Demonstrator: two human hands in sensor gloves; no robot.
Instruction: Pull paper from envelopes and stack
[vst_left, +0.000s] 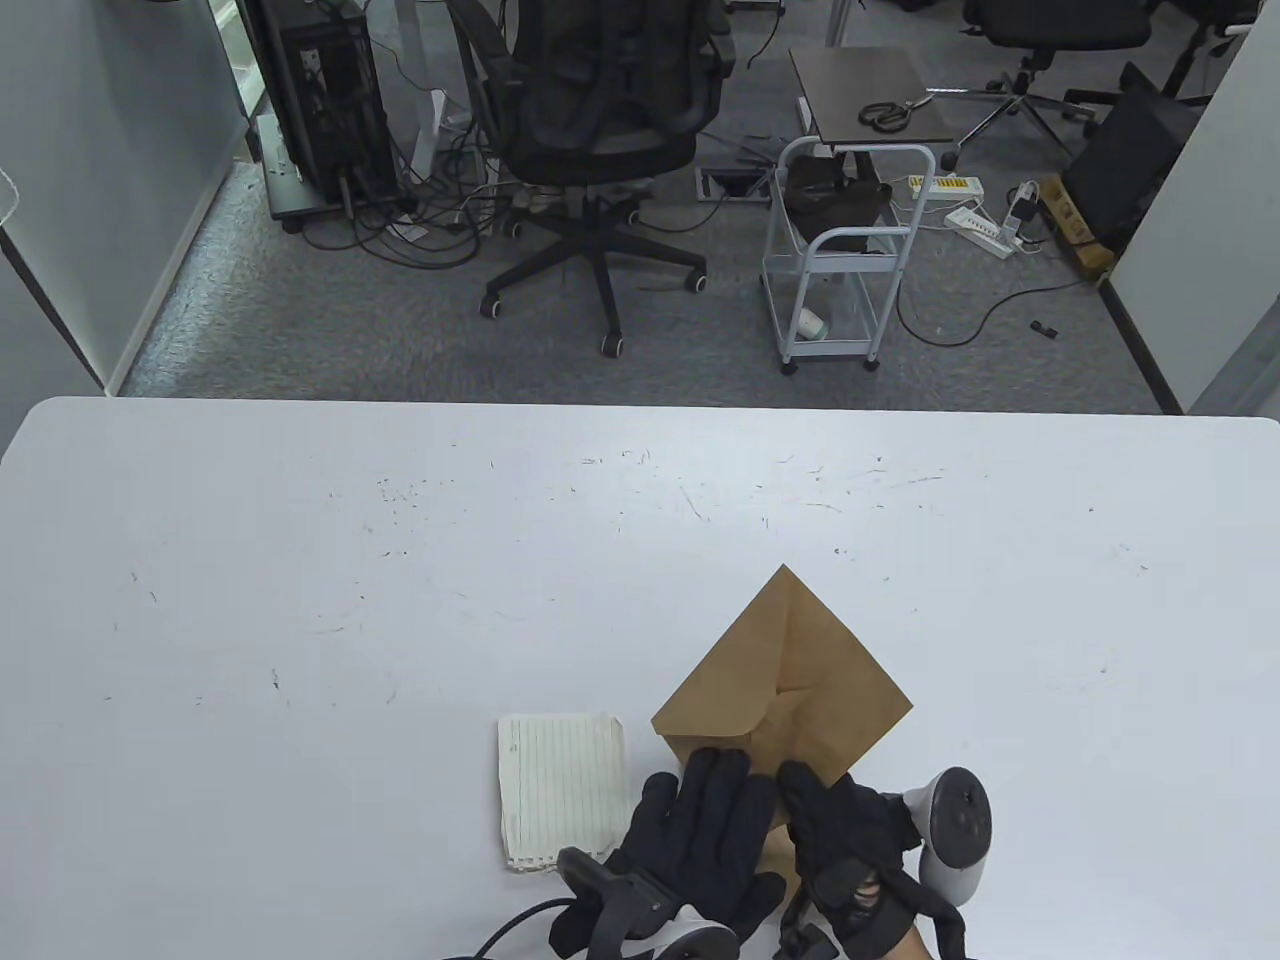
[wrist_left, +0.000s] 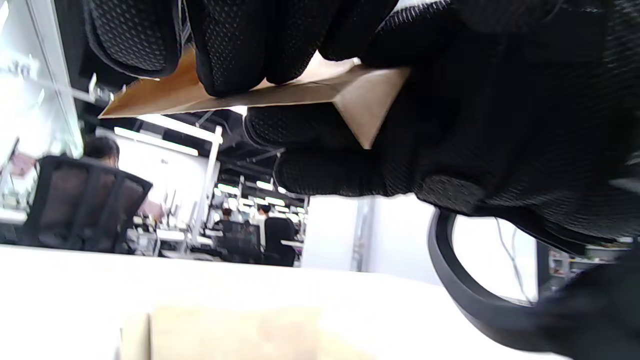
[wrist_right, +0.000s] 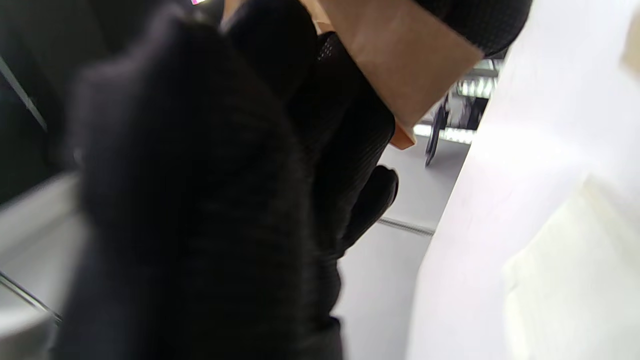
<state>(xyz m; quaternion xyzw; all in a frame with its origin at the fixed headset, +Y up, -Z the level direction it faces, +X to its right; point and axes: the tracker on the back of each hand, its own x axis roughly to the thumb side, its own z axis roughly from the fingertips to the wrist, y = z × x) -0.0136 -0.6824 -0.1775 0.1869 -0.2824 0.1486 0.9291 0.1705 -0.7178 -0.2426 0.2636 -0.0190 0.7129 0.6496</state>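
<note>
A brown envelope (vst_left: 800, 680) is held at the table's near edge, tilted like a diamond with its flap side up. My left hand (vst_left: 715, 790) grips its near corner, fingers on top; the left wrist view shows the envelope (wrist_left: 280, 90) pinched between fingers and thumb, lifted off the table. My right hand (vst_left: 815, 800) grips the same near part from the right; the envelope (wrist_right: 405, 65) shows between its fingers. A lined white sheet of paper (vst_left: 560, 790) lies flat on the table just left of my left hand.
The white table (vst_left: 400, 600) reaches far to the left, right and back. The paper shows blurred below the hands in the left wrist view (wrist_left: 230, 335) and the right wrist view (wrist_right: 575, 280). An office chair (vst_left: 600, 120) and a small cart (vst_left: 840, 260) stand beyond the table.
</note>
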